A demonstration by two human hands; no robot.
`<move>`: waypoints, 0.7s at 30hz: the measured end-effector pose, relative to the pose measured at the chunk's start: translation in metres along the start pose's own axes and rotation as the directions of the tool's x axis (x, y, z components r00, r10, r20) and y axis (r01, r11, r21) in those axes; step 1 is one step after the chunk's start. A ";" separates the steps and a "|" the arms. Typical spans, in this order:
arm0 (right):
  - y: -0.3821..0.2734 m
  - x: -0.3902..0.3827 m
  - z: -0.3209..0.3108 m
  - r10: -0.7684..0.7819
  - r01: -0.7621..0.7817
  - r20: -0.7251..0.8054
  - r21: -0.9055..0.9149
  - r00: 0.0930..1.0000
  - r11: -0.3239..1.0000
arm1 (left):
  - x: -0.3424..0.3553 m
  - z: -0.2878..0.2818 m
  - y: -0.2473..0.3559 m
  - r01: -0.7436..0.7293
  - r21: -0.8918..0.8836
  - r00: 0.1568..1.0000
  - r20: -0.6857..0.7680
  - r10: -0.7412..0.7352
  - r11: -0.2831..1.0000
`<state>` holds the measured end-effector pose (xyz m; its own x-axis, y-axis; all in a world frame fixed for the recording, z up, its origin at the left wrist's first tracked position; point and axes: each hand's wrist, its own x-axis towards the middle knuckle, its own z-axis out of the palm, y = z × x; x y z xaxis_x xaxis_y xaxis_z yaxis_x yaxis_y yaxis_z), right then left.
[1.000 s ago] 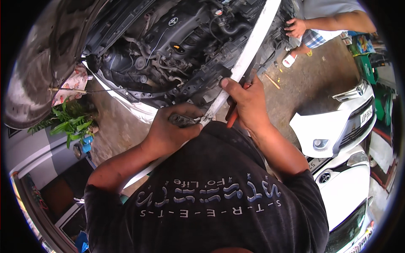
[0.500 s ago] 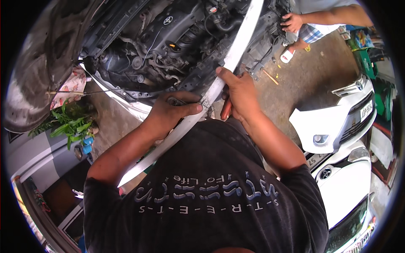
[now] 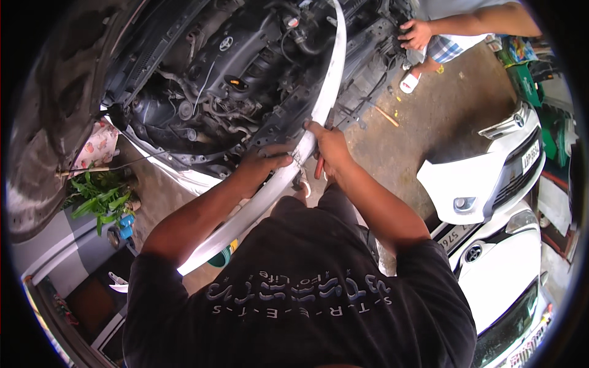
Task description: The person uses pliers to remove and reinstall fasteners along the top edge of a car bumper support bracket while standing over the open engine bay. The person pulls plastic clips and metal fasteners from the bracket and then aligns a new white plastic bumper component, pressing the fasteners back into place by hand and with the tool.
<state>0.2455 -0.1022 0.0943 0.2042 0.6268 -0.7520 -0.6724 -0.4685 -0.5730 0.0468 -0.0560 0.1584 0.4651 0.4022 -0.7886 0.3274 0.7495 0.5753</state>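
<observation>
A long, curved white strip (image 3: 325, 92) runs from over the engine bay down to the lower left, passing under both arms' reach. My left hand (image 3: 257, 167) is closed at its left side, thumb pressed on the strip near a scuffed patch. Just right of that, my right hand (image 3: 329, 146) is wrapped round a red-handled tool (image 3: 319, 167), its thumb lying on the strip. The tool's working end is mostly hidden behind the hand and strip.
An open engine bay (image 3: 208, 92) lies ahead under the raised hood (image 3: 43, 141). At upper right another person's hand (image 3: 416, 34) rests at the car's front edge. A detached white bumper (image 3: 448, 187) sits at right beside another white car. A wooden handle (image 3: 385, 115) lies on the floor.
The strip's far part has swung left over the engine bay. My right hand has shifted left, and the view has moved, showing more of my legs and feet below.
</observation>
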 end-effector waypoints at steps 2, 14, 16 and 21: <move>0.009 0.015 -0.010 0.048 -0.048 -0.005 -0.025 0.999 0.999 | 0.024 -0.009 -0.019 0.063 -0.031 0.998 -0.018 -0.064 0.998; 0.056 0.090 -0.027 0.076 -0.106 -0.138 -0.220 0.987 0.970 | 0.104 -0.051 -0.082 0.019 0.031 0.996 -0.087 -0.016 0.999; 0.055 0.091 -0.026 0.070 -0.109 -0.163 -0.249 0.984 0.962 | 0.111 -0.058 -0.081 0.062 -0.014 0.996 -0.067 -0.063 0.998; 0.055 0.096 -0.025 0.174 -0.199 -0.129 -0.209 0.976 0.958 | 0.117 -0.079 -0.071 0.095 -0.010 0.994 0.063 -0.094 0.995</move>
<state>0.2460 -0.0832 -0.0175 0.1742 0.4497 -0.8760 -0.5361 -0.7029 -0.4674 0.0135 -0.0205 0.0084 0.4828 0.2961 -0.8242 0.3617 0.7897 0.4956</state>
